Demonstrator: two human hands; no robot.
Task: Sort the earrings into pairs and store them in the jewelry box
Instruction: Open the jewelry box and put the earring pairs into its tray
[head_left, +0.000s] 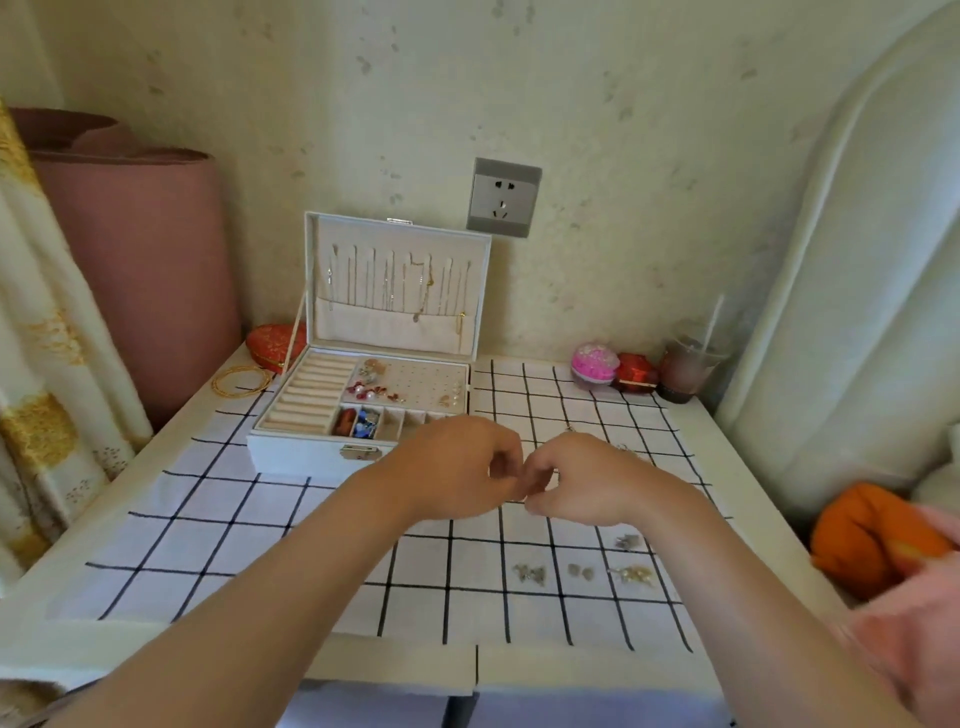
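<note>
Jewelry box (296, 457): open at the left of the counter (67, 644), lid leaned back for access.
Left hand (457, 467): fingers curled, tips meeting the right hand; whether it holds something, I cannot tell.
Right hand (576, 480): likewise curled, content hidden.
Earrings (530, 573): small groups on the counter at right, seemingly paired and waiting.

One view only, head-worn, wide-angle; looks forward and down across a white table (62, 634) under a grid cloth (249, 545); faces a wall (623, 156) with a power socket (503, 198); forearms enter from the bottom edge, close to the lens; left hand (457, 467) and right hand (582, 478) meet near frame centre; open jewelry box (306, 452) farther off, left of centre; straight lines bow toward the frame edges.
</note>
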